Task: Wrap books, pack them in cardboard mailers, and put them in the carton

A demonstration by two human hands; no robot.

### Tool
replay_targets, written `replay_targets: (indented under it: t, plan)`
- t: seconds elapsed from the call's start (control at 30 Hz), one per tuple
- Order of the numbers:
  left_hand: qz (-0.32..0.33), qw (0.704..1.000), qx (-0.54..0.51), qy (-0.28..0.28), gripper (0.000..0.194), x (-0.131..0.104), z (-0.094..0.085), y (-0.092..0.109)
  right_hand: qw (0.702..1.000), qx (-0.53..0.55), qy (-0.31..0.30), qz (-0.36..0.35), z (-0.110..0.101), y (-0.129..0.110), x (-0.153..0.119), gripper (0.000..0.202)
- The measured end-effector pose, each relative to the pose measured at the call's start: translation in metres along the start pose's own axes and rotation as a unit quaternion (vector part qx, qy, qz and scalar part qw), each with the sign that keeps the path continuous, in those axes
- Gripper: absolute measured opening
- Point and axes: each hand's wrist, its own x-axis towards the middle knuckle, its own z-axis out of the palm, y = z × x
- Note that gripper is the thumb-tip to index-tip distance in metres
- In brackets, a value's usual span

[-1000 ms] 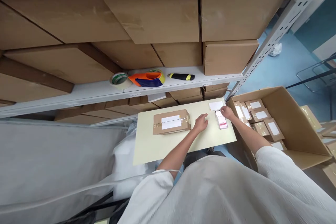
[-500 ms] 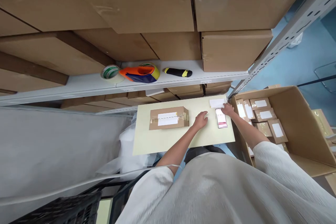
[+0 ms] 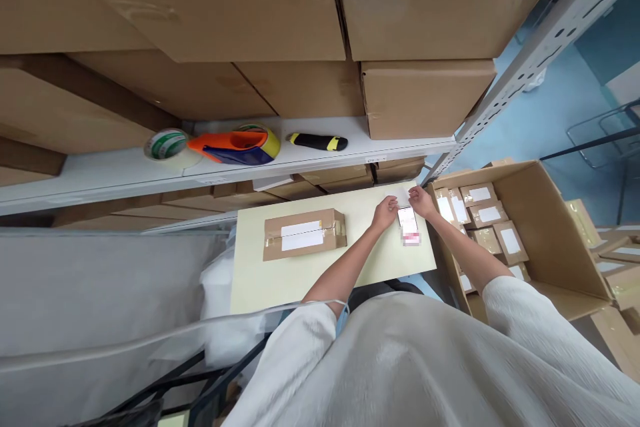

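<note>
A pale yellow board bears a taped brown carton with a white label on top. To the carton's right lies a phone with a lit screen. Above the phone, both hands are closed on a small white paper. My left hand pinches its left side, and my right hand pinches its right side. Parts of the paper are hidden by the fingers.
On the shelf edge rest a tape roll, an orange tape dispenser and a knife. Large cartons fill the shelf. An open box with several labelled parcels stands at the right.
My left hand has moved right and up to the white paper and closed on it. My right hand is still at the paper. The view has shifted.
</note>
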Motion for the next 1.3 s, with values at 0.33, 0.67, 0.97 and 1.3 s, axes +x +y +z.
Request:
replay_targets:
  t: [0.33, 0.67, 0.97, 1.3]
  plan:
    - [-0.055, 0.996, -0.04, 0.05, 0.033, 0.019, 0.013, 0.016, 0.985, 0.155, -0.07, 0.025, 0.007, -0.018, -0.001, 0.035]
    - [-0.053, 0.997, 0.012, 0.054, 0.035, 0.015, 0.007, 0.021, 0.985, 0.144, -0.094, 0.021, 0.01, -0.024, -0.001, 0.029]
    - [-0.036, 0.997, 0.042, 0.059, 0.036, 0.012, -0.005, 0.022, 0.998, -0.033, -0.027, -0.036, -0.006, -0.03, -0.007, 0.016]
    - [0.01, 0.981, 0.163, 0.102, 0.027, 0.007, -0.054, 0.022, 0.962, -0.269, -0.038, -0.037, -0.03, -0.023, -0.011, 0.05]
